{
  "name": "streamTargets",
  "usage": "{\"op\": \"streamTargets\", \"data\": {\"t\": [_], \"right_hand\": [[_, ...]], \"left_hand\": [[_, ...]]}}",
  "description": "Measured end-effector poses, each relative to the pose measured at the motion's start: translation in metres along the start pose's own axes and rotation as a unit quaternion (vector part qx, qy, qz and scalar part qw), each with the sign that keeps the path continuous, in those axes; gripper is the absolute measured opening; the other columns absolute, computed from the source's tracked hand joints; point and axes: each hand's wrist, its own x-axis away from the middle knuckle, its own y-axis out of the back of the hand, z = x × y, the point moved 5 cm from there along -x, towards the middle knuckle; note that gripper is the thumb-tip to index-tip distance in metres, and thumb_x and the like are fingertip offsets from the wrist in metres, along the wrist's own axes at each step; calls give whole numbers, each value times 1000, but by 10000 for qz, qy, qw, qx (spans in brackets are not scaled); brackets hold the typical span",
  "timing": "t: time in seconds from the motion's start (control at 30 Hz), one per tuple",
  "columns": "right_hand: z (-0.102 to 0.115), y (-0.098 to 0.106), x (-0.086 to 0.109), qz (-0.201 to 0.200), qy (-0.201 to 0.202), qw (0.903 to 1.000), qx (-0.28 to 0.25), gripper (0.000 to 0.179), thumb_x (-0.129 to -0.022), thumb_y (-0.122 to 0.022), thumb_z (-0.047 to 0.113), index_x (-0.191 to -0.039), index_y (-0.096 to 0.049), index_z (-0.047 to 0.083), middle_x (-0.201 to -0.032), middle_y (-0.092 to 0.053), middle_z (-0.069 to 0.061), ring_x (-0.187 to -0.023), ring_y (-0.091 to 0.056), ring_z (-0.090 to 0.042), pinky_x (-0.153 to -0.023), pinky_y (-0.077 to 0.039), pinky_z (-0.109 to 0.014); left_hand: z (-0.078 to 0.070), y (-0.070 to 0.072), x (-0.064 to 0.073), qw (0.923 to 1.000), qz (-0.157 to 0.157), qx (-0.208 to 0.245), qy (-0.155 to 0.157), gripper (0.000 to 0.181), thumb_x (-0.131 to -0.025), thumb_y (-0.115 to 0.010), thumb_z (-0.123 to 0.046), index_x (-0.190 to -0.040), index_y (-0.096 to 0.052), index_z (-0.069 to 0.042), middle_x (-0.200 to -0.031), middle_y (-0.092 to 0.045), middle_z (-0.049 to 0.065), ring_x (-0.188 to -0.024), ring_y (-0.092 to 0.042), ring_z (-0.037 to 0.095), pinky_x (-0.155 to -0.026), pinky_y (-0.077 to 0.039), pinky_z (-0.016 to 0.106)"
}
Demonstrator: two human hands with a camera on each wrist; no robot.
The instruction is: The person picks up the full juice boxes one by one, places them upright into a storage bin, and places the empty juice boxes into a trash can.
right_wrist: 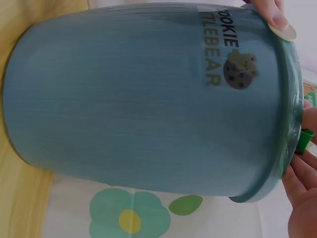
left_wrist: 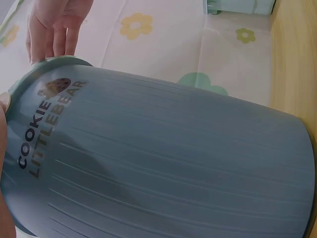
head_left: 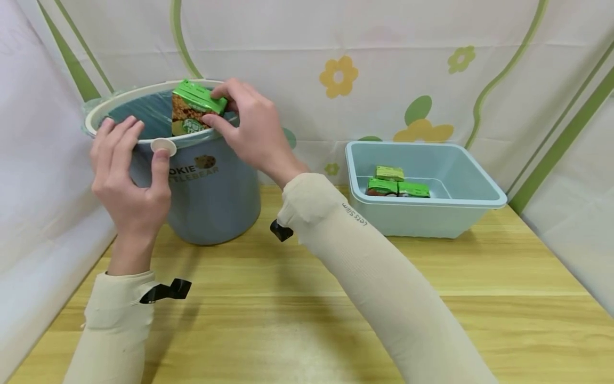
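Note:
My right hand (head_left: 256, 125) pinches a green and brown snack packet (head_left: 194, 104) between thumb and fingers, at the mouth of a blue-grey trash bin (head_left: 211, 200). The packet stands upright, its lower part hidden behind the near rim. On the left, my left hand (head_left: 127, 170) grips the bin's rim, fingers over the edge and thumb against the round cream tab (head_left: 163, 146). A thin translucent liner (head_left: 144, 109) lines the bin. In the right wrist view, only a green bit of packet (right_wrist: 304, 141) shows between the right fingers.
A pale blue rectangular basin (head_left: 408, 218) stands to the right on the wooden table (head_left: 230, 330), holding several green packets (head_left: 413, 190). Behind hangs a white cloth (head_left: 283, 32) with flower prints. Another white cloth side (head_left: 33, 176) borders the table at left.

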Motion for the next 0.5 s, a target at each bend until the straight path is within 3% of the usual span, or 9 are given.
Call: {"op": "streamTargets", "data": {"t": [0.17, 0.5], "right_hand": [[1, 0, -3, 330, -237, 9990, 200, 36, -103, -71, 37, -132, -66, 16, -133, -68, 1, -115, -65, -8, -97, -48, -14], [3, 1, -7, 600, 13, 9960, 658, 33, -105, -68, 39, -129, -67, 17, -125, -71, 2, -114, -65, -9, -96, -49, -18]], "left_hand": [[-3, 2, -2, 10000, -58, 41, -21, 56, -94, -69, -52, -125, -79, -7, -134, -75, 9, -144, -56, 17, -130, -32, 36], [-4, 2, -2, 10000, -64, 18, 18, 55, -93, -70, -52, -125, -79, -8, -133, -76, 6, -144, -57, 16, -129, -33, 36]]}}
